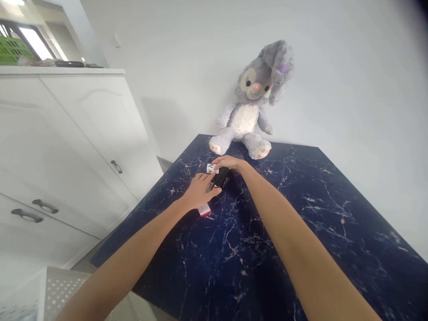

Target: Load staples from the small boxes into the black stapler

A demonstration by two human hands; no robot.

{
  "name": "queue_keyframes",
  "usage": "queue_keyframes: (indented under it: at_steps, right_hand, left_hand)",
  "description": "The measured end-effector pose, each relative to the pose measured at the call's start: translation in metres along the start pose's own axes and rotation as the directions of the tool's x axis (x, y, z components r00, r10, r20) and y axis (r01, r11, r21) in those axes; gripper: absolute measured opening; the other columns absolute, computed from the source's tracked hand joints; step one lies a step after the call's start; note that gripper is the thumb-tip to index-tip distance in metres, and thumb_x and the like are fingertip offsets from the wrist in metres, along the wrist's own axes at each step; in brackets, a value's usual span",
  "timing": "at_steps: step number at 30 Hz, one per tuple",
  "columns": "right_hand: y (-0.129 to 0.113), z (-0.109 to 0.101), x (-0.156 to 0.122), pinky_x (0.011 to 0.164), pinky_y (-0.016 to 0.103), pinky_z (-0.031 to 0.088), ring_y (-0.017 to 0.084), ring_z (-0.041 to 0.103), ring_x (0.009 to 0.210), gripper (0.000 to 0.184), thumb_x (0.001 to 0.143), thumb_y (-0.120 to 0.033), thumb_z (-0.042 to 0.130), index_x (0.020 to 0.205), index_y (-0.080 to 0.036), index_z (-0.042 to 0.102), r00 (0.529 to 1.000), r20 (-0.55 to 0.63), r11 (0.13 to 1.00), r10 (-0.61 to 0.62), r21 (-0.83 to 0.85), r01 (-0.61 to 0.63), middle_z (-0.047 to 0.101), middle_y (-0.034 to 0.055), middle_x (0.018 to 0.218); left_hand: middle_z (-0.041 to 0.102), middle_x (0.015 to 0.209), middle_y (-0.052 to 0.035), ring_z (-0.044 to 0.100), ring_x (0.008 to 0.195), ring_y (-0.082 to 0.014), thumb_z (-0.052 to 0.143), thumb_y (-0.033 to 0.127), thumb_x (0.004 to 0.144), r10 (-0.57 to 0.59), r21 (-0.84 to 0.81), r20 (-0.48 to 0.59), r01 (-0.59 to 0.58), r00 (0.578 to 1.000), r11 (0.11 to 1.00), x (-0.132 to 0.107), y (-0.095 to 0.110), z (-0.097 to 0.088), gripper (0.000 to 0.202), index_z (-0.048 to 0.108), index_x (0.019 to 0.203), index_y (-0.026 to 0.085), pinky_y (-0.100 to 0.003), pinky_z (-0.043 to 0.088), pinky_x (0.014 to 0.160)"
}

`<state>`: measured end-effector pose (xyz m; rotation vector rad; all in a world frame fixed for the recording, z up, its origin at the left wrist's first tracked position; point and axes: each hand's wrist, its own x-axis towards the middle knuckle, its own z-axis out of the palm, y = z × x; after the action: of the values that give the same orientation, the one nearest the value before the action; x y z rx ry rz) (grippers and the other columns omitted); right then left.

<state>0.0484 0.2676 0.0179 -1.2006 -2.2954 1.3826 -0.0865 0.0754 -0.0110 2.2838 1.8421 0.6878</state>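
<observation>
A small black box-like object [221, 177] with a bit of orange at its near end sits between my hands on the dark blue tabletop; its exact kind is unclear. My left hand [198, 191] grips its near left side, thumb on one side and fingers on the other. From the far side, my right hand [228, 162] curls its fingers over the object's far end. Beside those fingertips is a white piece with black print [211, 168]. Partly under my left hand lies a flat white box with a red edge [204, 210].
A grey plush rabbit [245, 118] sits at the back of the marble-patterned table [310, 200], against the white wall. White cabinets [83, 133] stand to the left, with a green basket [15, 50] above. A white perforated bin [62, 285] is low at the left.
</observation>
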Motion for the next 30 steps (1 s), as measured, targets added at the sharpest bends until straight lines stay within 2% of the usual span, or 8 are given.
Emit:
queue_keyframes:
  at_steps: [4, 8, 10, 14, 21, 25, 27, 30]
  right_hand:
    - [-0.013, -0.007, 0.007, 0.06, 0.025, 0.043, 0.017, 0.06, 0.071, 0.051, 0.054, -0.039, 0.087, 0.102, -0.027, 0.075, 0.983, 0.174, 0.979, 0.065, -0.202, -0.029, 0.068, -0.0023, 0.074]
    - [-0.015, -0.011, -0.008, 0.059, 0.026, 0.043, 0.016, 0.058, 0.067, 0.035, 0.058, -0.032, 0.079, 0.093, -0.026, 0.076, 0.968, 0.246, 0.965, 0.044, -0.259, 0.022, 0.067, -0.0021, 0.074]
    - [-0.006, -0.011, -0.026, 0.06, 0.026, 0.042, 0.017, 0.058, 0.067, 0.031, 0.058, -0.028, 0.076, 0.088, -0.024, 0.076, 0.975, 0.224, 0.961, 0.014, -0.272, 0.049, 0.067, -0.0021, 0.071]
    - [0.027, -0.009, -0.072, 0.07, 0.025, 0.045, 0.018, 0.06, 0.08, 0.035, 0.062, -0.024, 0.065, 0.095, -0.023, 0.077, 0.982, 0.143, 0.992, -0.12, -0.033, 0.125, 0.072, -0.002, 0.086]
    - [0.058, -0.011, -0.162, 0.074, 0.027, 0.045, 0.02, 0.061, 0.088, 0.036, 0.067, -0.023, 0.056, 0.096, -0.02, 0.077, 0.98, 0.153, 0.989, -0.131, 0.088, 0.118, 0.072, 0.0016, 0.099]
    - [0.072, -0.002, -0.214, 0.08, 0.031, 0.046, 0.021, 0.063, 0.088, 0.032, 0.078, -0.03, 0.051, 0.097, -0.021, 0.075, 0.993, 0.008, 0.971, -0.114, 0.211, 0.11, 0.073, 0.001, 0.097]
    - [0.084, 0.006, -0.235, 0.081, 0.033, 0.046, 0.021, 0.063, 0.089, 0.032, 0.084, -0.036, 0.05, 0.102, -0.023, 0.073, 0.989, -0.131, 0.961, -0.075, 0.257, 0.107, 0.073, 0.0017, 0.099]
    - [0.1, 0.017, -0.259, 0.082, 0.035, 0.048, 0.023, 0.063, 0.09, 0.036, 0.089, -0.045, 0.047, 0.107, -0.024, 0.07, 0.909, -0.417, 0.949, 0.006, 0.289, 0.126, 0.072, 0.0046, 0.102]
  left_hand:
    - [0.068, 0.121, -0.0081, 0.042, 0.129, -0.0372, 0.062, 0.06, 0.085, 0.109, -0.023, 0.104, -0.107, 0.989, 0.994, 0.001, -0.001, -0.009, 0.049, 0.066, 0.121, 0.027, -0.053, 0.033, 0.106]
    - [0.072, 0.109, -0.0059, 0.048, 0.123, -0.034, 0.065, 0.056, 0.085, 0.167, -0.078, 0.13, -0.158, 0.977, 0.984, 0.0, 0.001, -0.017, 0.039, 0.071, 0.11, 0.028, -0.051, 0.034, 0.105]
    - [0.073, 0.11, -0.0056, 0.048, 0.123, -0.0329, 0.066, 0.056, 0.084, 0.212, -0.095, 0.127, -0.201, 0.969, 0.975, -0.002, 0.005, -0.018, 0.038, 0.072, 0.109, 0.028, -0.05, 0.034, 0.106]
    - [0.073, 0.114, -0.0064, 0.048, 0.125, -0.0325, 0.069, 0.06, 0.08, 0.334, -0.122, 0.105, -0.321, 0.937, 0.939, -0.006, 0.024, -0.014, 0.043, 0.074, 0.107, 0.026, -0.047, 0.033, 0.106]
    - [0.074, 0.111, -0.0075, 0.053, 0.122, -0.0324, 0.072, 0.066, 0.074, 0.498, -0.237, 0.123, -0.461, 0.859, 0.855, -0.02, 0.07, 0.0, 0.052, 0.073, 0.105, 0.024, -0.046, 0.033, 0.106]
    - [0.074, 0.11, -0.0085, 0.056, 0.12, -0.0309, 0.071, 0.061, 0.079, 0.571, -0.231, 0.11, -0.538, 0.814, 0.811, -0.027, 0.082, 0.004, 0.045, 0.073, 0.105, 0.024, -0.045, 0.035, 0.107]
    - [0.074, 0.111, -0.0086, 0.057, 0.119, -0.0299, 0.069, 0.056, 0.083, 0.568, -0.207, 0.089, -0.542, 0.818, 0.814, -0.027, 0.081, 0.005, 0.039, 0.074, 0.105, 0.024, -0.046, 0.037, 0.107]
    - [0.073, 0.111, -0.0087, 0.058, 0.117, -0.0293, 0.07, 0.054, 0.083, 0.517, -0.186, 0.054, -0.5, 0.854, 0.846, -0.026, 0.077, 0.007, 0.036, 0.074, 0.106, 0.025, -0.046, 0.041, 0.105]
